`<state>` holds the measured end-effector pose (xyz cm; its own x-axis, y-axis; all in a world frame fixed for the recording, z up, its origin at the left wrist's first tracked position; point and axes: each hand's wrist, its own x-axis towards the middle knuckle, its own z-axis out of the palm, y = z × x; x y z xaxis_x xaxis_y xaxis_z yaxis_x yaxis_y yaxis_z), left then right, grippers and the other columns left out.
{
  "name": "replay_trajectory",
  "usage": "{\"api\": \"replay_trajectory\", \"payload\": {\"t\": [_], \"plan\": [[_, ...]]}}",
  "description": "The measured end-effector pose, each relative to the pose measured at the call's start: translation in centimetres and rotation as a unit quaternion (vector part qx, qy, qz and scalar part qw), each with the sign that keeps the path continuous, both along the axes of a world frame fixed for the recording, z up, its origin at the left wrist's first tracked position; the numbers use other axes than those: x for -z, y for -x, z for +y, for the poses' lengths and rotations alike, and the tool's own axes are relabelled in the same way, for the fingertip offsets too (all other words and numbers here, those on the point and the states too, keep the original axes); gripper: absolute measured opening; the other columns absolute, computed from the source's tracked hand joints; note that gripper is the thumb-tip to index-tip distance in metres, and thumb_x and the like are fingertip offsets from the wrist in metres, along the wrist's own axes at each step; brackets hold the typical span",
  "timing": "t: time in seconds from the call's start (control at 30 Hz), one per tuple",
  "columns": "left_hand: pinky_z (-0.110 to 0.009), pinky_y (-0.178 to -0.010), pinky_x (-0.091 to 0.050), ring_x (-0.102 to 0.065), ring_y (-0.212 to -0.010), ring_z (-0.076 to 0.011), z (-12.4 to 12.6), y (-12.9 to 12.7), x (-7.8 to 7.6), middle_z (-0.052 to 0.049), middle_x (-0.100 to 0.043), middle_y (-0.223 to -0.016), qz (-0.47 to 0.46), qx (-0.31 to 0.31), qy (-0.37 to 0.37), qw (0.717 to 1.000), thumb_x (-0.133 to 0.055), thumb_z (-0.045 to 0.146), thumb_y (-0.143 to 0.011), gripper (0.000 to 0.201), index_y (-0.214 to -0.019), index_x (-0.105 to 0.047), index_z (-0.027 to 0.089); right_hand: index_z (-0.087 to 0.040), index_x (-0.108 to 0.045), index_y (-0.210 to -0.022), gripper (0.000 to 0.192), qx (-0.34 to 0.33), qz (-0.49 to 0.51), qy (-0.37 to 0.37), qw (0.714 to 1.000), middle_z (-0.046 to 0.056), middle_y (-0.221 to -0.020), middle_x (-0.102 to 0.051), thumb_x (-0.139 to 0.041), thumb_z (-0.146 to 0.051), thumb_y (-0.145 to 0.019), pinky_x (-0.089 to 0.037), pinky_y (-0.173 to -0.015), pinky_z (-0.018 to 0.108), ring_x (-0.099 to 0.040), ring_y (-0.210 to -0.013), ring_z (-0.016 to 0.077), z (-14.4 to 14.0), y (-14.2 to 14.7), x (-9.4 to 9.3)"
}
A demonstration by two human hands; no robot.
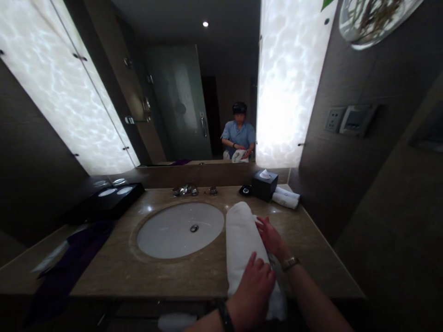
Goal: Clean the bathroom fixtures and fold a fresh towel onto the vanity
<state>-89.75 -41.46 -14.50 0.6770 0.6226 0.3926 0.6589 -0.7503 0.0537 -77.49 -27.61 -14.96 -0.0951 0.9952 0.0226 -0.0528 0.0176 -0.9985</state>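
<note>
A long white towel, folded or rolled, lies on the counter right of the sink, its near end reaching over the front edge. Across its near part rests my left hand, index finger stretched forward and the others partly bent on the cloth. My right hand is at the towel's right edge farther back, its fingers around a loose white fold. The palm side of both hands is hidden.
The oval sink is set in the stone counter below a chrome faucet. Behind the towel stand a black tissue box and small rolled towels. On the left are a black tray and purple cloth.
</note>
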Motion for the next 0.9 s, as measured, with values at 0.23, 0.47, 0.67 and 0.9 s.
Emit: {"api": "replay_trajectory", "payload": {"t": [0.23,0.47,0.67,0.9], "plan": [[-0.057,-0.108,-0.047,-0.063,-0.076,-0.0232,2.1,-6.2,9.5,-0.003,-0.067,-0.067,0.031,0.033,-0.030,0.999,-0.059,0.026,-0.093,0.019,-0.085,-0.075,0.020,-0.026,-0.056,-0.143,0.048,0.008,-0.308,-0.359,0.881,0.008,-0.153,-0.052,-0.048,-0.043,-0.099,-0.014,-0.127,0.057,-0.033,-0.151,0.0276,-0.2,-1.3,-6.0],[-0.032,-0.092,-0.056,-0.067,-0.099,-0.0210,1.6,-0.8,3.2,-0.006,-0.074,-0.111,-0.232,-0.009,0.317,0.919,-0.071,0.018,-0.077,0.047,-0.124,-0.069,0.022,-0.012,-0.055,-0.143,0.053,-0.028,-0.435,-0.127,0.891,0.015,-0.158,-0.045,-0.041,-0.035,-0.098,-0.026,-0.124,0.056,-0.031,-0.152,0.0301,3.1,2.0,2.4],[-0.044,-0.128,-0.017,-0.022,-0.154,-0.0333,9.0,4.4,0.6,-0.022,-0.023,-0.166,-0.335,-0.362,0.278,0.824,-0.060,0.033,-0.091,0.075,-0.155,-0.033,0.004,-0.011,-0.065,-0.125,0.083,0.094,-0.128,0.001,0.987,0.022,-0.134,-0.065,-0.060,-0.076,-0.074,-0.045,-0.112,0.052,-0.059,-0.128,0.0386,-3.5,-1.5,4.5],[-0.058,-0.128,-0.011,-0.011,-0.157,-0.0313,9.3,0.3,1.2,-0.004,-0.024,-0.168,-0.239,-0.277,0.239,0.900,-0.041,0.027,-0.099,0.054,-0.153,-0.045,0.025,-0.019,-0.067,-0.082,0.043,0.158,-0.100,0.010,0.982,0.011,-0.086,-0.076,-0.070,-0.057,-0.063,-0.058,-0.081,0.042,-0.071,-0.085,0.0306,-5.3,-4.2,2.4]]}}
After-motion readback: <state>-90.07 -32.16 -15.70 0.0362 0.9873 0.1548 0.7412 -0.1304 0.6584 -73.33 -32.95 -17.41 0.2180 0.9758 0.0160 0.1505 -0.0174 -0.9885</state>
